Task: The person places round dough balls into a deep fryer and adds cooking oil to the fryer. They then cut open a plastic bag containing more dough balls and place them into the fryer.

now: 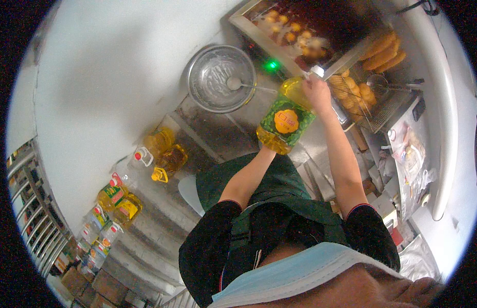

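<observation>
A large plastic bottle of yellow cooking oil [286, 115] with a green label is held at a tilt before me, its white cap [317, 71] toward the fryer. My right hand [316, 92] grips it at the handle just below the cap. Beneath its base is my left hand [271, 149], mostly hidden by the bottle; the forearm reaches up to it. Beyond the bottle, a metal fryer vat [277, 46] holds dark oil with round golden pieces and foam. Left of the bottle sits a steel bowl [196, 92] with whitish residue and a ladle [235, 83] in it.
Right of the vat, a wire rack [381, 119] carries fried golden pieces [348, 92], long fried dough sticks [383, 54] and a strainer [377, 82]. Several oil bottles [127, 208] stand on steps at the left. A cluttered shelf [406, 184] with plastic bags lies at the right.
</observation>
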Demonstrator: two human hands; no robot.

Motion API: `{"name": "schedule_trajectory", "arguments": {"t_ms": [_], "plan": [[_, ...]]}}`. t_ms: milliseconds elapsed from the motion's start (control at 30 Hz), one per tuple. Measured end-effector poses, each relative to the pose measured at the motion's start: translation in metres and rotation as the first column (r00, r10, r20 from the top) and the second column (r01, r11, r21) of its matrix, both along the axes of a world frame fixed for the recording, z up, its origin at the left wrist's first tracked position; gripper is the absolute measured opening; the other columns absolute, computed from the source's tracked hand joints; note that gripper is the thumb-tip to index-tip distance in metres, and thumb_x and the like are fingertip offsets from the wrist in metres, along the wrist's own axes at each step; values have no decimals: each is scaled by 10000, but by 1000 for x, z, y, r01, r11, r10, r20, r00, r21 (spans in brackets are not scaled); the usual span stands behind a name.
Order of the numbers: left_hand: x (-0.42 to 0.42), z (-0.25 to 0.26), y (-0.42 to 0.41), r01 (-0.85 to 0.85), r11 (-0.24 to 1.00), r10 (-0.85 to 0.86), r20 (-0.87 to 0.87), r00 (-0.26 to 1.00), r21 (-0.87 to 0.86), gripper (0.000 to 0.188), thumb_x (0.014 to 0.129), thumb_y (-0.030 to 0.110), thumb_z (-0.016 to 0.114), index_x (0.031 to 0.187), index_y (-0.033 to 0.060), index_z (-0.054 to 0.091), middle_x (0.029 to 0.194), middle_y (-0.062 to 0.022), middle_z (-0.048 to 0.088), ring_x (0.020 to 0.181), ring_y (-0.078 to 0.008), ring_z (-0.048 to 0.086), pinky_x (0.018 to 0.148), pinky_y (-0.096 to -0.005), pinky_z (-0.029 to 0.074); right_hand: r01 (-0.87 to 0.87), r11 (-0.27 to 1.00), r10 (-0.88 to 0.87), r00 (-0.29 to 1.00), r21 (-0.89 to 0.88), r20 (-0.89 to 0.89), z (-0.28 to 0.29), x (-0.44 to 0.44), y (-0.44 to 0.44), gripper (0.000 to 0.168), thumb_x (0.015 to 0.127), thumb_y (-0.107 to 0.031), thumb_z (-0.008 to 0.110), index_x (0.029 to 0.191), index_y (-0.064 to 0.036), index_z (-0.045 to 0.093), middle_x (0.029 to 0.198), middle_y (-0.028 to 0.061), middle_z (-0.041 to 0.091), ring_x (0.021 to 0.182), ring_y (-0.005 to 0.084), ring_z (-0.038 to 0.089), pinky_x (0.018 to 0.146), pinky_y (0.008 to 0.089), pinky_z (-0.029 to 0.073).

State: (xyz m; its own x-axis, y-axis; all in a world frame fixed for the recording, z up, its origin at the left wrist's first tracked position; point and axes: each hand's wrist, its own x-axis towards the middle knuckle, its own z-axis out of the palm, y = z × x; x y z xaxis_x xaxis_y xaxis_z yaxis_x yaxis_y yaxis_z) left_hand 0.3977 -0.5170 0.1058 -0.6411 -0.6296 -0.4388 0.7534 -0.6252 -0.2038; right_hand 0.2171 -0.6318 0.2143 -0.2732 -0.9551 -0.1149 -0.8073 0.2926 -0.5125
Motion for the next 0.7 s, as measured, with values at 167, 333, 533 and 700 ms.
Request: {"name": "schedule_trajectory", "arguments": {"t_ms": [167,333,533,700], "plan": [[-1,-3,2,-7,1000,7,7,1000,5,568,918,501,289,1368,155,306,1392,-64,365,1262,-263,349,1066,-409,274,8,1000,-9,1000,-29,-21,2,2,0,210,805,-230,576,853,-29,541,775,223,617,725,390,611,651,474,494],[-2,-5,2,-14,1000,14,14,1000,4,564,919,499,286,1366,155,310,1388,-64,371,1257,-264,356,1063,-411,280,24,999,-24,1000,26,-15,-1,1,0,219,804,-237,586,884,-37,547,768,219,619,730,385,614,650,473,496],[-1,-12,3,-22,1000,22,36,999,-12,560,921,497,283,1363,154,315,1383,-65,378,1251,-265,364,1059,-414,287,4,999,-7,998,-46,-55,-7,1,2,242,795,-241,606,911,-37,547,765,203,625,697,380,618,619,473,501],[0,-31,8,-28,997,33,79,996,-71,556,923,495,280,1360,154,319,1379,-65,384,1247,-266,370,1056,-417,293,-3,998,1,999,-56,-35,-11,0,3,249,794,-247,611,908,-36,545,764,203,624,686,381,619,613,472,502]]}}
